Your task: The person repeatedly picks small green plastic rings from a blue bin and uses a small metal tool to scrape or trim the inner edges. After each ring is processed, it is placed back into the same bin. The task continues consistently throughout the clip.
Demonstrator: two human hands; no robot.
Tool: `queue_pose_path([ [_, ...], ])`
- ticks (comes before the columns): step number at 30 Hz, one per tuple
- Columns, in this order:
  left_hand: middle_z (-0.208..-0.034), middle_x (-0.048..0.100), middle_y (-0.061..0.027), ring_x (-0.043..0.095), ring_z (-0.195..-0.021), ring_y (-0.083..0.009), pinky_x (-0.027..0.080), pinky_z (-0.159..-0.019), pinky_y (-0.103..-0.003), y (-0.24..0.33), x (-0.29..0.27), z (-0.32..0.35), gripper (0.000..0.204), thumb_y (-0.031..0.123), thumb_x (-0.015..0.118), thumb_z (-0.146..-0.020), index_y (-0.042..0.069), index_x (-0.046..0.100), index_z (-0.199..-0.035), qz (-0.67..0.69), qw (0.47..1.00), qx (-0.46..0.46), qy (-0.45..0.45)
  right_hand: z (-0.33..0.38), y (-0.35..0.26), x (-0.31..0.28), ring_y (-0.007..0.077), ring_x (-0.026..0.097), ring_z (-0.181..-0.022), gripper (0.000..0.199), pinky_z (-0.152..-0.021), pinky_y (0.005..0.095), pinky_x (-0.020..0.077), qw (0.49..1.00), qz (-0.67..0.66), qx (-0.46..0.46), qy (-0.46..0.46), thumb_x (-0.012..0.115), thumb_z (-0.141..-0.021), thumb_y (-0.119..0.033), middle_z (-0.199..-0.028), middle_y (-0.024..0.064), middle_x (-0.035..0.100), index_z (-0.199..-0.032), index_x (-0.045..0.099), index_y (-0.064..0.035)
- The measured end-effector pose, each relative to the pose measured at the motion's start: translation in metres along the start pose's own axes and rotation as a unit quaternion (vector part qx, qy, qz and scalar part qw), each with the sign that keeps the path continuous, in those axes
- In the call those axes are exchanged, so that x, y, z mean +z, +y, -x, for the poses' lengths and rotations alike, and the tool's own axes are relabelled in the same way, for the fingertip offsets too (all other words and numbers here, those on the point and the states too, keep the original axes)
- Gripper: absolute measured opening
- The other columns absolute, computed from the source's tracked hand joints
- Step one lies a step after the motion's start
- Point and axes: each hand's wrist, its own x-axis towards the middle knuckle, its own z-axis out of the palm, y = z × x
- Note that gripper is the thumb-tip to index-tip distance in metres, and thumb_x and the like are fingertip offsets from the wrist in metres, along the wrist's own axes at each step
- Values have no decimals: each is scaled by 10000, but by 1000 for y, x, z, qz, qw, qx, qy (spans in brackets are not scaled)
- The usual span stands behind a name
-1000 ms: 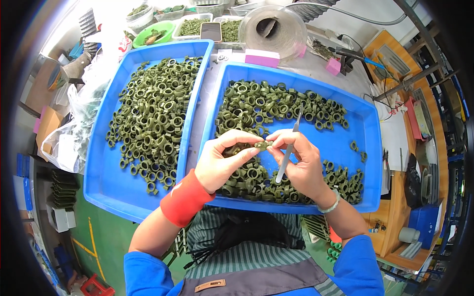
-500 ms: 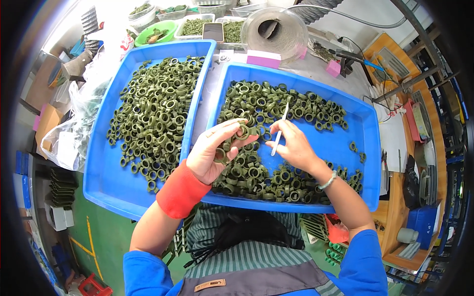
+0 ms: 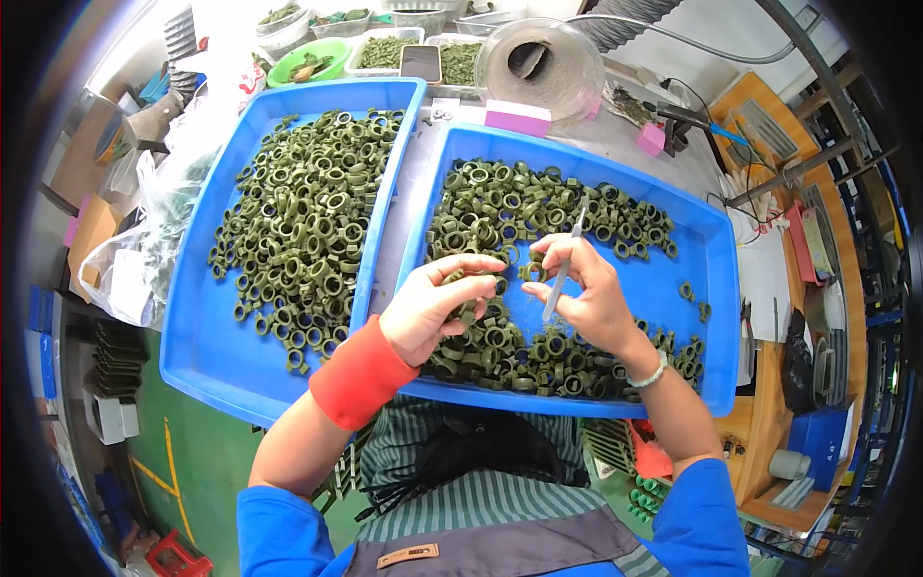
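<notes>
My right hand is closed on a slim, pale metal hand tool with a narrow tip, held slanting up past the index finger. An olive-green ring part shows at its thumb and index fingertips; whether they grip it I cannot tell. To the left, my left hand, below a red wristband, is curled with the thumb and fingertips drawn together. Green ring parts show between its fingers; the palm is hidden. Both hands are over the right blue tray, among many similar rings.
Another blue tray, heaped with green rings, stands on the left. Behind are a clear round tub, a phone, a light-green bowl and pink blocks. A plastic bag lies at the left.
My left hand has turned, its fingers curling inward; the ring it held up is now mostly hidden. My right hand has shifted slightly right, and a ring now shows at its fingertips.
</notes>
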Motion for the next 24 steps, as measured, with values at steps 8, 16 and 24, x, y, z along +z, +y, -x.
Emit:
queue_pose_path([
  [8, -879, 616, 48, 521, -702, -11, 350, -536, -172, -7, 8, 4, 262, 233, 725, -920, 83, 691, -1132, -85, 996, 38, 13, 5, -22, 11, 223, 651, -875, 383, -723, 318, 543, 996, -9, -74, 45, 848, -756, -74, -1022, 124, 636, -968, 529, -66],
  [16, -822, 620, 54, 520, -649, -6, 370, -535, -165, -5, 14, 3, 183, 114, 704, -920, 67, 693, -1097, -169, 973, 150, 46, 10, -23, 6, 116, 631, -865, 187, -811, 263, 539, 971, -230, 67, 3, 698, -906, 5, -1078, 94, 609, -968, 527, -39],
  [24, -880, 635, 32, 539, -671, -14, 365, -515, -166, 0, 14, 6, 251, 109, 688, -927, 61, 666, -1172, -107, 989, 99, 35, 9, -22, 5, 182, 670, -972, 186, -865, 318, 568, 954, -289, 73, 11, 644, -920, 46, -1141, 120, 581, -995, 496, -36],
])
